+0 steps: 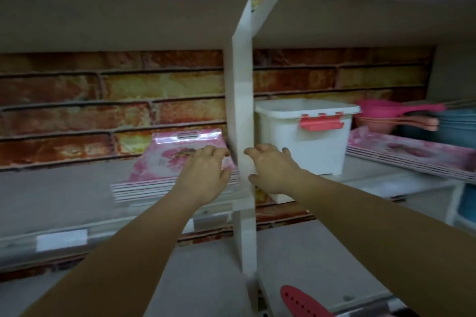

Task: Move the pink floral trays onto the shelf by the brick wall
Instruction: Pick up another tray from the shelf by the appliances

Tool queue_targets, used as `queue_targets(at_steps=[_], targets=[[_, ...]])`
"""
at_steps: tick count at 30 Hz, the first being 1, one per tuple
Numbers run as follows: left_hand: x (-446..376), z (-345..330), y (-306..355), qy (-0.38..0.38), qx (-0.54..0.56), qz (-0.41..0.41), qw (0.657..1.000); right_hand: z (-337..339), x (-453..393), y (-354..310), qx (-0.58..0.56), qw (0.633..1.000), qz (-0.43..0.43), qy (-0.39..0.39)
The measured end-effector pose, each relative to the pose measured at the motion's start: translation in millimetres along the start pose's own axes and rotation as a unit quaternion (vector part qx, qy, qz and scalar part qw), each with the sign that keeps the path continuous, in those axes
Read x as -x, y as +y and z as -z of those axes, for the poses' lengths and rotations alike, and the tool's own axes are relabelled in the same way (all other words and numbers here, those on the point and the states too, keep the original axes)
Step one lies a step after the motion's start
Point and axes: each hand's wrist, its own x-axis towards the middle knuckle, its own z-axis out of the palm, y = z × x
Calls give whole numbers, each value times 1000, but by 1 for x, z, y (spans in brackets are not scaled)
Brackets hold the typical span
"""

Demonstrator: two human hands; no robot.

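Nearest, a red perforated plastic item lies on the lower shelf. Above it, both forearms reach to the middle shelf. The left hand, fingers spread, rests palm-down on a stack of pink floral trays lying flat before the brick wall. The right hand, open and holding nothing, hovers beside the white upright, apparently touching it. Beyond: a white bin with red latch, a second tray stack, pink ladles.

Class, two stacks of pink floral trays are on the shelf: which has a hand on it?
The stack left of the white post; the left hand rests on it.
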Motion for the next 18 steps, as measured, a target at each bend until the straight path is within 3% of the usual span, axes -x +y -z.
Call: queue_targets(at_steps=[5,11,14,18], targets=[[-2,-25,52,-32,42,-43,998,-6,25,47,6,996,-90,-1],[-16,-40,131,-52,51,-95,993,-6,75,111,25,991,-127,-27],[-25,-49,187,-52,57,-128,989,1,108,155,26,988,-142,-53],[-30,-66,282,-59,65,-168,982,14,162,231,11,988,-152,-18]])
